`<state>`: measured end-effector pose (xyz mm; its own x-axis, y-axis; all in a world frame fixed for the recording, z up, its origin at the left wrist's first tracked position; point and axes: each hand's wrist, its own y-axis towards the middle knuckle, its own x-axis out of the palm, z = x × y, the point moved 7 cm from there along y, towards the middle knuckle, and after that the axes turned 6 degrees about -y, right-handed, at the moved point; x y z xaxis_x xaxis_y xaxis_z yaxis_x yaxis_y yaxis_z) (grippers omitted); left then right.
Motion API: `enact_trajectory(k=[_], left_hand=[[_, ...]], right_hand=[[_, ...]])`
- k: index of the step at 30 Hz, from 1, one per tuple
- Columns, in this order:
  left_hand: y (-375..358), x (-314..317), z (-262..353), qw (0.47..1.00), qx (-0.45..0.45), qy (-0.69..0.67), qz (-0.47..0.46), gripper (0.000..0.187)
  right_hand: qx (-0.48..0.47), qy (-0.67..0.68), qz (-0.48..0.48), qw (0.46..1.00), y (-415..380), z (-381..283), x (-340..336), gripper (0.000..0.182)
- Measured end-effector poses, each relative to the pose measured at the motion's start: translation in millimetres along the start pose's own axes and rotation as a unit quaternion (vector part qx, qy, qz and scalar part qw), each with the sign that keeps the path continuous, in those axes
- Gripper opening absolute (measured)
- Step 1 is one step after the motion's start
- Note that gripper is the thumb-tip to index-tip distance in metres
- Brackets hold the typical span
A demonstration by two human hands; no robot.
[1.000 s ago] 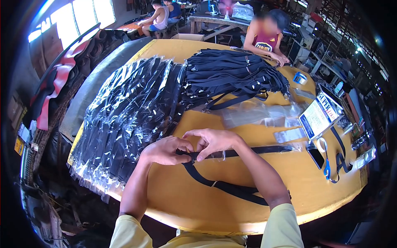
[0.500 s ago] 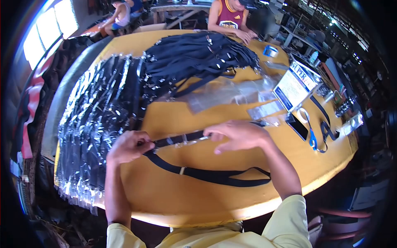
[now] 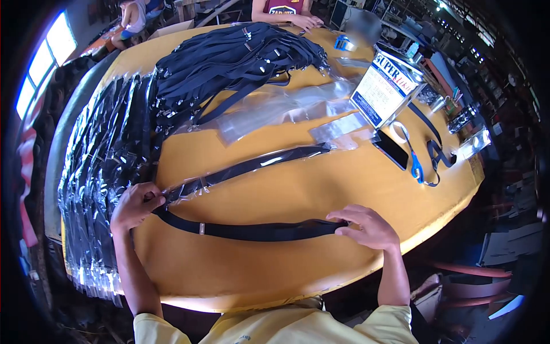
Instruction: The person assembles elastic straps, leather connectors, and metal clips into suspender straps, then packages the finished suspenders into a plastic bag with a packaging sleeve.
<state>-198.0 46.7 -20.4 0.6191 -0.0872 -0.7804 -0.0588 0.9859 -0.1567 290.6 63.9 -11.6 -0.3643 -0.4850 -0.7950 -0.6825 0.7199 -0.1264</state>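
Observation:
My left hand [image 3: 136, 205] is closed at the left end of a black strap [image 3: 258, 231], where the strap meets the opening of a clear plastic sleeve. My right hand [image 3: 368, 228] pinches the strap's right end, keeping it stretched above the yellow table. A small metal slider [image 3: 201, 229] sits on the strap near my left hand. Behind it, a clear sleeve with black strap inside [image 3: 246, 167] runs from my left hand up to the right.
Bagged straps [image 3: 106, 172] cover the table's left side; loose black straps [image 3: 229, 63] are heaped behind. Empty sleeves [image 3: 275, 109], a white box [image 3: 381, 89], phone [image 3: 391, 150], tape roll [image 3: 399, 132] and blue scissors [image 3: 417, 169] lie right. A person [image 3: 286, 12] sits across; others sit far left.
My right hand has left the bagged strap and moved down and right to the loose strap's end. The strap is now pulled straighter. The view has shifted, so the table appears further left and up.

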Motion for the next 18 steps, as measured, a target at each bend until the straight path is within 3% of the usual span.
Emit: enact_trajectory(k=[2, 3, 5, 6, 8, 9, 10, 12, 13, 14, 16, 17, 18], left_hand=[[-3.6, 0.4, 6.6, 1.0, 0.007, 0.007, 0.015, 0.019], [-5.3, 0.7, 9.9, 1.0, -0.002, 0.024, 0.019, 0.019], [-12.3, 2.0, 22.3, 0.998, 0.009, 0.037, 0.051, 0.018], [-13.4, 6.5, 15.0, 0.997, 0.026, 0.057, 0.054, 0.015], [-26.2, 7.5, 27.7, 0.986, 0.079, 0.103, 0.103, 0.015], [-31.8, 8.1, 29.7, 0.985, 0.048, 0.127, 0.111, 0.019], [-33.6, 13.0, 34.8, 0.984, 0.046, 0.13, 0.113, 0.019], [-48.0, 13.2, 59.4, 0.943, 0.119, 0.19, 0.246, 0.024], [-53.7, 19.2, 72.9, 0.929, 0.156, 0.221, 0.254, 0.026], [-57.4, 27.4, 83.6, 0.93, 0.191, 0.181, 0.255, 0.025], [-71.7, 51.6, 112.3, 0.908, 0.354, 0.084, 0.207, 0.029], [-76.9, 65.4, 124.5, 0.928, 0.34, 0.062, 0.138, 0.034], [-78.2, 72.7, 132.2, 0.93, 0.335, 0.063, 0.138, 0.034]], right_hand=[[0.083, 0.105, 0.046, 0.99, -3.6, 18.3, -1.4, 0.04], [0.079, 0.108, 0.052, 0.99, -3.4, 17.2, -2.5, 0.04], [0.181, 0.179, 0.019, 0.967, -3.6, 28.0, -1.1, 0.033], [0.17, 0.18, 0.025, 0.968, -0.9, 27.4, -1.1, 0.033], [0.153, 0.05, 0.053, 0.986, 1.3, 27.1, -2.9, 0.031], [0.132, -0.005, 0.093, 0.987, 0.9, 23.5, -5.4, 0.032], [0.129, -0.002, 0.094, 0.987, 2.3, 21.8, -6.9, 0.032], [0.166, -0.015, 0.079, 0.983, -0.8, 21.3, -7.4, 0.031], [0.164, -0.011, 0.074, 0.984, -1.4, 21.5, -4.7, 0.031], [0.152, -0.009, 0.104, 0.983, -2.7, 21.5, -6.2, 0.031], [0.134, 0.001, 0.126, 0.983, -2.6, 21.6, -2.9, 0.031], [0.128, -0.013, 0.14, 0.982, -2.6, 21.9, -3.6, 0.03], [0.125, -0.029, 0.154, 0.98, -3.3, 21.6, -4.8, 0.03]])
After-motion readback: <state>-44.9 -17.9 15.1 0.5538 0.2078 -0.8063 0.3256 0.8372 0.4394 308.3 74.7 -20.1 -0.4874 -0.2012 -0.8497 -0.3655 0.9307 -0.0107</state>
